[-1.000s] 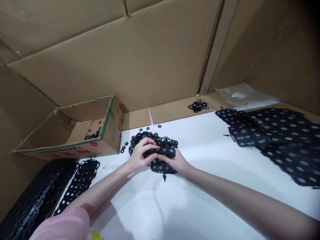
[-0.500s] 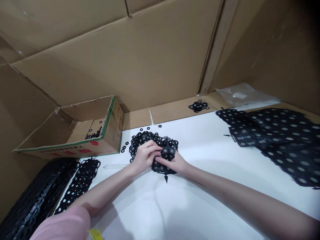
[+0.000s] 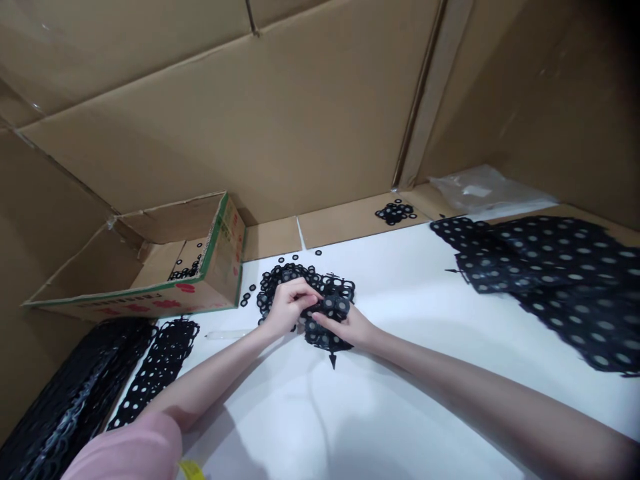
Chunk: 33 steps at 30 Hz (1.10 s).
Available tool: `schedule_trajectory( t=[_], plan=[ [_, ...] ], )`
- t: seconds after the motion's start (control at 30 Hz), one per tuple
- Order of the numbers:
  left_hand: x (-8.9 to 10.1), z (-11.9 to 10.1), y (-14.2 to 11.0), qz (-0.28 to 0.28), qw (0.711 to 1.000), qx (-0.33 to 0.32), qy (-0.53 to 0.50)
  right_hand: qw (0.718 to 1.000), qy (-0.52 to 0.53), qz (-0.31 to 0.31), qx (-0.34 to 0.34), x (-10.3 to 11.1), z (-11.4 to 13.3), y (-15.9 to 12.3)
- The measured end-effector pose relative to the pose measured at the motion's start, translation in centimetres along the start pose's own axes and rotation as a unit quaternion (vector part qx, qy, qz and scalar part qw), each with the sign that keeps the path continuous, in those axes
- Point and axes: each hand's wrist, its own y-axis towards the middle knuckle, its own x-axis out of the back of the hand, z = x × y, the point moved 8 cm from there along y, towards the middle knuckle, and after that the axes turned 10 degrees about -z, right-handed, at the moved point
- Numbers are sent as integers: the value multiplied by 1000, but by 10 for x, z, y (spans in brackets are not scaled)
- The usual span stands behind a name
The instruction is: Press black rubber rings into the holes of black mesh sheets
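My right hand (image 3: pixel 347 327) is closed round the right side of a black perforated rubber sheet (image 3: pixel 327 337), its thumb across the near face. The sheet is bent up toward me and has pale round spots and a small arrow-shaped tab (image 3: pixel 333 361) at its near end. At the sheet's upper left edge my left hand (image 3: pixel 293 307) pinches thumb against fingers; what lies between them is too small to make out. Beside and behind that hand spreads a pile of loose black rings (image 3: pixel 273 280), partly hidden by it.
An open cardboard box (image 3: pixel 235 257) with some black rings inside stands at left. Black perforated sheets (image 3: pixel 545 267) lie at right, a narrow one (image 3: pixel 160 363) and a dark stack (image 3: pixel 65 387) at left. A small ring heap (image 3: pixel 395 213) and a clear plastic bag (image 3: pixel 490 187) are at the back.
My left hand has shifted slightly left, its fingertips now pinched at the sheet's upper edge. The folded part of the sheet in my right hand has tipped slightly lower.
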Motion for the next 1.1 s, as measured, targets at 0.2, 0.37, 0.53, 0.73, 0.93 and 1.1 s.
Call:
schedule_trajectory(
  t=[0.2,0.37,0.53,0.73,0.93,1.1],
  plan=[
    [-2,11,6,43,997,51,-39,1000,1,5,0,0,1,-1],
    [-1,11,4,21,996,56,-61,1000,-3,6,3,1,2,-1],
    [-2,13,-1,-6,995,51,-82,1000,-1,4,16,1,0,0],
    [-2,17,-1,-6,994,56,-94,999,15,15,35,1,2,1],
    [-3,15,-1,8,994,55,-90,999,26,15,37,1,5,0],
    [-2,7,-2,28,995,34,-88,999,22,10,29,4,1,1]
  ],
)
